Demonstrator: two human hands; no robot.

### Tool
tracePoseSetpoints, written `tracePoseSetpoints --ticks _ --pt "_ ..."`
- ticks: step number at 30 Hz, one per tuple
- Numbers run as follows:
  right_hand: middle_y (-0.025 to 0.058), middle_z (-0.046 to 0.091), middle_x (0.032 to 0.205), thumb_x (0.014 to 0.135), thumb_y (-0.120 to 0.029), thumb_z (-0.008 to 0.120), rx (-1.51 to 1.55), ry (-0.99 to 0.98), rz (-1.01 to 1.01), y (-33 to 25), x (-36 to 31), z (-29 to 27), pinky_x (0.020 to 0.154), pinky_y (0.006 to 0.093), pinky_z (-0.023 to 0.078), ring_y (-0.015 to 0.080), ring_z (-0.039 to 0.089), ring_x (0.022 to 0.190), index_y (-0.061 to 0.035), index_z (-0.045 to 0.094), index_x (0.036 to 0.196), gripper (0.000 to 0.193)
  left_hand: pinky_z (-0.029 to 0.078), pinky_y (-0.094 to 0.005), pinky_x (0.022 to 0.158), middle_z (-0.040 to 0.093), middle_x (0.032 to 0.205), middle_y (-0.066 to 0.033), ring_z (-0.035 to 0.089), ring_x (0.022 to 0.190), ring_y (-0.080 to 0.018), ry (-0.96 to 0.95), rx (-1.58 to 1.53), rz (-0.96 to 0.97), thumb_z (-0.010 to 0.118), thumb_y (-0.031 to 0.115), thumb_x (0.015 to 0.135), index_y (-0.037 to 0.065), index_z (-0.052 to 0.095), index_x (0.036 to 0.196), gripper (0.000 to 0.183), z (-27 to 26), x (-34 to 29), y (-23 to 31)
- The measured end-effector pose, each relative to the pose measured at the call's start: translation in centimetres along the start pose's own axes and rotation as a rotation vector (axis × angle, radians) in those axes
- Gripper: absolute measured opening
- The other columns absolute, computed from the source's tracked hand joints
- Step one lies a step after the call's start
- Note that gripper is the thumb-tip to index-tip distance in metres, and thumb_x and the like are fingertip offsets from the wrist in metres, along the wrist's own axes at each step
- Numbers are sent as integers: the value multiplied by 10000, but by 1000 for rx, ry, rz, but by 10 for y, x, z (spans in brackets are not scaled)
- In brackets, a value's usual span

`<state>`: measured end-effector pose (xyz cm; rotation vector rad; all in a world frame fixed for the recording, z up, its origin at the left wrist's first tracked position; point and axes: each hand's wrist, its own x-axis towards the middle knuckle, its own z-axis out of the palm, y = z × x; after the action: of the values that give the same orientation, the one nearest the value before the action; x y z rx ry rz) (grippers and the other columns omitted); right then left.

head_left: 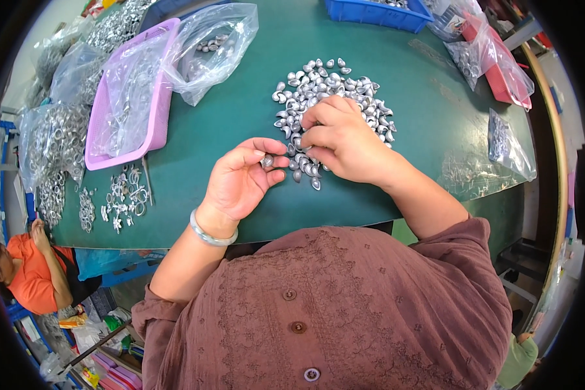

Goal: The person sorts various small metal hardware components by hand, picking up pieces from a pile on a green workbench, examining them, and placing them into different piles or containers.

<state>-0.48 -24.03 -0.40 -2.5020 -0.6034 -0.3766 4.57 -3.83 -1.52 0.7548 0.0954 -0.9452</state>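
A heap of small silvery, curved metal pieces (pixel 364 91) lies on the green tabletop (pixel 240 123) in front of me. My left hand (pixel 240 172) is beside the near left of the heap, palm partly up, with one rounded silver metal piece (pixel 267 160) pinched between thumb and fingers. Over the middle of the heap, my right hand (pixel 341 136) bends its fingers down among the pieces. Its fingertips are partly hidden, so I cannot make out whether a piece is between them.
At left stands a pink basket (pixel 160 123) with a clear plastic bag (pixel 214 52) beside it. Bags of metal rings (pixel 52 140) and loose ring-shaped parts (pixel 130 192) are further left. A blue tray (pixel 377 14), a red tray (pixel 497 65) and a small bag (pixel 510 146) lie beyond and right.
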Motion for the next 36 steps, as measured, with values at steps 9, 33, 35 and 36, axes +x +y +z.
tracePoseSetpoints --ticks 9,33,35,36 --pt "14 596 794 753 -14 615 1306 39 494 -1 0 -4 679 214 431 71 530 769 -6 607 818 66 419 -241 598 547 769 -33 503 668 -114 -18 229 -5 532 150 845 9 552 957 181 22 -4 -5" --pt "53 584 735 696 -3 631 567 189 -44 -7 3 0 650 291 440 204 556 706 -42 587 777 100 329 -167 481 488 662 17 430 560 -47 4 430 156 546 174 845 34 542 822 142 27 -5 -6" --pt "54 585 736 704 -9 627 576 176 -30 -6 2 1 647 292 439 203 556 702 -41 590 782 92 282 -184 448 439 614 12 356 502 -70 19 219 -78 482 222 865 64 520 793 178 28 -5 -3" --pt "55 586 737 712 -15 623 584 162 -16 -6 2 2 643 293 439 201 555 698 -40 592 786 84 279 -188 440 435 613 5 338 495 -74 3 137 -154 456 257 862 73 501 759 216 25 -2 -3"
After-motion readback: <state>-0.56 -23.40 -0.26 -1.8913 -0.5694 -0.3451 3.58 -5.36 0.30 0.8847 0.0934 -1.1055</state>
